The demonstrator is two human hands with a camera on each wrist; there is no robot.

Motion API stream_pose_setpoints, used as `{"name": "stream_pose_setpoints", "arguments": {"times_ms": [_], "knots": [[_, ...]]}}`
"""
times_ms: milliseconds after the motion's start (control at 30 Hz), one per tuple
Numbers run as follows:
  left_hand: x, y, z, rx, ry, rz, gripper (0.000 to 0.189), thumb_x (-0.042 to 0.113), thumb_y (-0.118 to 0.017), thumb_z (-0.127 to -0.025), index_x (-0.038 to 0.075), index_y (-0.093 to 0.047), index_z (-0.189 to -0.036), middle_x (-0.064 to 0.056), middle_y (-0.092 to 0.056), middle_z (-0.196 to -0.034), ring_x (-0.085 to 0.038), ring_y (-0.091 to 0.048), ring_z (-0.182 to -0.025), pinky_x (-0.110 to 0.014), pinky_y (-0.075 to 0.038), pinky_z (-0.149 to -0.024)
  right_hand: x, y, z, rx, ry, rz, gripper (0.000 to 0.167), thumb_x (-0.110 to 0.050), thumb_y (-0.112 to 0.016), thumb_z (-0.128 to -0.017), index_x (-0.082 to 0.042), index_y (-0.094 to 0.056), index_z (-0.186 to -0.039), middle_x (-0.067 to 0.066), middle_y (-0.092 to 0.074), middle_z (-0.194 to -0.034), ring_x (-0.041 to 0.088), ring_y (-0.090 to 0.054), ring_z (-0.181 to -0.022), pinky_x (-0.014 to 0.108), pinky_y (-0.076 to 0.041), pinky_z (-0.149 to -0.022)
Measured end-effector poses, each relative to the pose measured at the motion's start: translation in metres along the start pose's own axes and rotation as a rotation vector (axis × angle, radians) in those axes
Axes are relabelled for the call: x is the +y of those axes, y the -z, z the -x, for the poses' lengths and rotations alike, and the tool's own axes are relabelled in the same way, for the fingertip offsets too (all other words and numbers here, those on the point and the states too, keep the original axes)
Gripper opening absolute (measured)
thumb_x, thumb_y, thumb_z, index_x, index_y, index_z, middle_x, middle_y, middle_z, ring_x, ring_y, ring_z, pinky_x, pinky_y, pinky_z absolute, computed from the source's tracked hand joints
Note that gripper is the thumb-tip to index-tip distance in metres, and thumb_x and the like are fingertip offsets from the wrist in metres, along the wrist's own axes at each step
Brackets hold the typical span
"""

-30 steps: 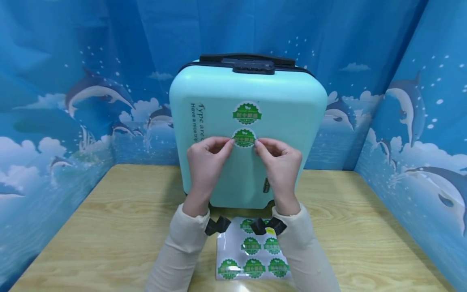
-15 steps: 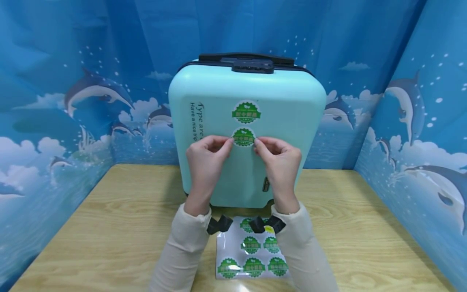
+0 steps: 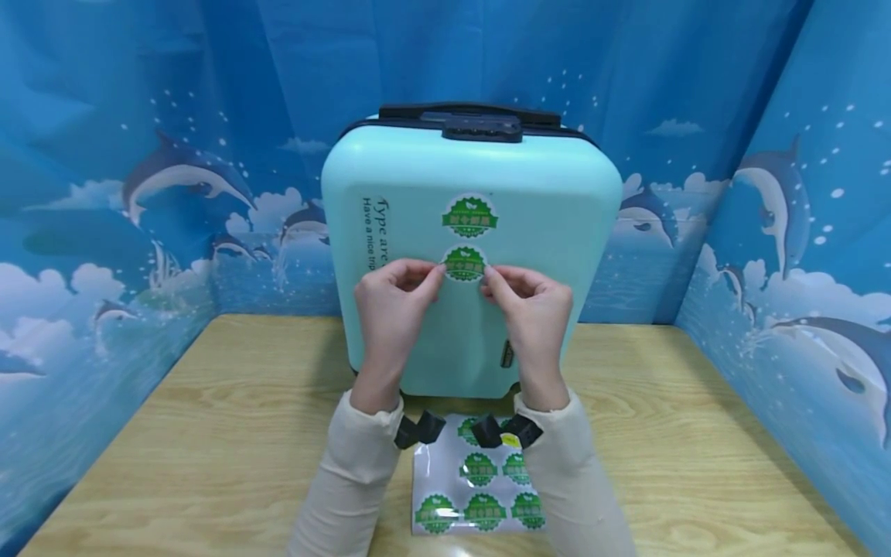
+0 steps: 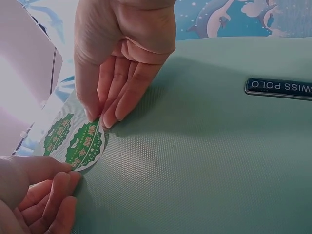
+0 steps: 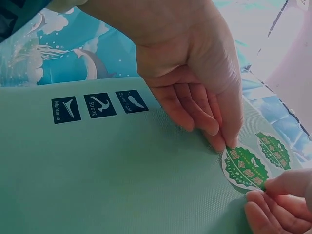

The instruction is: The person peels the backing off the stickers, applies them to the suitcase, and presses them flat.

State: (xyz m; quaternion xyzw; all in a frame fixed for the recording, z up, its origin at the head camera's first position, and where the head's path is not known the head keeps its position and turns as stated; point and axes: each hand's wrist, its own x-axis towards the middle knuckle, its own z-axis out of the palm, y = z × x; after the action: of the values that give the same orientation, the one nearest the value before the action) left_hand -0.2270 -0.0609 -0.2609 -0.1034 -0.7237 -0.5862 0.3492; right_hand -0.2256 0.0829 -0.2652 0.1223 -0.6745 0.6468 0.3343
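A mint-green suitcase stands upright with its front panel facing me. On that panel, a round green sticker with a white edge lies flat. Just below it is a second round green sticker, held at its two sides. My left hand pinches the left edge between thumb and index finger, and my right hand pinches the right edge likewise. Both wrist views have this sticker close against the panel; whether its whole back touches, I cannot tell. The other fingers of each hand are curled loosely.
A glossy sheet with several more green stickers lies on the wooden table before the suitcase, partly under my forearms. A black handle tops the suitcase. Blue dolphin-print curtains surround the table at the back and sides.
Both hands keep their pinch on the sticker and stay in nearly the same place. The right hand has shifted very slightly left.
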Motion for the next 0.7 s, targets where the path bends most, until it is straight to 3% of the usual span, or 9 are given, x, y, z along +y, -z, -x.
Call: {"name": "stream_pose_setpoints", "arguments": {"times_ms": [700], "knots": [[-0.0001,-0.0009,0.0005,0.028,-0.018,-0.052,0.013,0.018,-0.073,-0.083,0.005,-0.072,-0.080,-0.002,-0.069,-0.068,-0.008,-0.060,-0.054,-0.024,-0.050,-0.049,0.0020,-0.0002,0.0005,0.000,-0.042,-0.030,0.024,-0.021,-0.074,-0.082,0.003,-0.073,-0.082,0.015,-0.069,-0.069,0.018,-0.067,-0.056,0.035,-0.058,-0.059]]}}
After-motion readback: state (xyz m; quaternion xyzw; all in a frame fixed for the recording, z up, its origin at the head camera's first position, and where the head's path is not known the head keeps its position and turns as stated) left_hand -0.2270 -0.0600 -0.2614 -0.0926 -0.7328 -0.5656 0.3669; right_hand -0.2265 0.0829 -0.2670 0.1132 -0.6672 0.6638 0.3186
